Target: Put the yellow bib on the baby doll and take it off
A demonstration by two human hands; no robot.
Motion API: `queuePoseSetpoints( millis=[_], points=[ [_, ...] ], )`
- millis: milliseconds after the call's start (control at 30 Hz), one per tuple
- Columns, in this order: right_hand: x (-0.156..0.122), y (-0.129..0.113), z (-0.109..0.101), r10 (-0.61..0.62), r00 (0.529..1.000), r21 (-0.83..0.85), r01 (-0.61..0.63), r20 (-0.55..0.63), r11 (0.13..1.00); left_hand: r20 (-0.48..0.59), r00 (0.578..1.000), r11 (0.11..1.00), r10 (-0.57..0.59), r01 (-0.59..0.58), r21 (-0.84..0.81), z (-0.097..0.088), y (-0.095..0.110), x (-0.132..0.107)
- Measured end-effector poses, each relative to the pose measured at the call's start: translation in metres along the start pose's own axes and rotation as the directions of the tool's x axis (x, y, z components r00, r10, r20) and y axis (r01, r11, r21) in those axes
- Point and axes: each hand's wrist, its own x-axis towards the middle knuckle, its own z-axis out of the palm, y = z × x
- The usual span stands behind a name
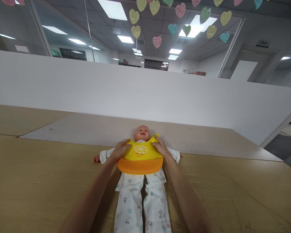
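Note:
A baby doll [142,133] lies on its back on a light wooden table [38,181], its head pointing away from me and its arms spread. It wears white patterned pyjamas [135,202]. Over its chest lies a yellow silicone bib [140,154] with a lemon-slice print and an orange catch pocket [140,166]. My left hand [120,149] holds the bib's upper left corner beside the doll's neck. My right hand [160,146] holds the upper right corner. The bib's fastening behind the neck is hidden.
A grey board [92,129] lies on the table's far part, above the doll's head. A white partition wall [111,87] rises behind the table. Paper hearts [172,29] hang from the ceiling beyond it. The table's right edge [271,155] drops to a dark floor.

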Motion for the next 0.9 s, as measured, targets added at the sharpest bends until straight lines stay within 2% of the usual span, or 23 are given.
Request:
queuePoseSetpoints(
  millis=[133,300,367,433,533,667,800,900],
  points=[
    [0.006,-0.004,0.004,0.077,0.996,0.041,-0.075,-0.053,0.996,0.022,1.000,1.000,-0.012,0.012,-0.005,0.001,-0.001,0.010],
    [0.024,-0.002,0.007,0.108,0.994,0.096,-0.107,-0.006,0.990,0.105,0.994,0.994,-0.030,0.040,-0.101,-0.002,0.001,0.031],
    [0.031,0.000,0.006,0.112,0.994,0.084,-0.113,0.009,0.990,0.172,0.985,0.990,-0.030,0.053,-0.132,-0.002,-0.001,0.040],
    [0.036,0.001,0.006,0.106,0.994,0.052,-0.106,0.003,0.993,0.193,0.980,0.984,-0.052,0.084,-0.157,0.001,-0.006,0.047],
    [0.041,0.003,0.005,0.105,0.993,0.009,-0.104,-0.048,0.995,0.098,0.991,0.965,-0.092,0.113,-0.235,0.007,-0.011,0.052],
    [0.047,0.005,0.006,0.117,0.982,0.006,-0.117,-0.146,0.993,-0.039,0.994,0.957,-0.102,0.087,-0.277,0.010,-0.012,0.055],
    [0.053,0.006,0.006,0.060,0.979,-0.031,-0.067,-0.196,0.997,-0.027,0.987,0.940,-0.160,0.144,-0.308,0.009,-0.008,0.055],
    [0.059,0.008,0.006,0.061,0.981,-0.076,-0.077,-0.186,0.994,-0.035,0.981,0.940,-0.193,0.174,-0.293,0.010,-0.005,0.054]
  ],
)
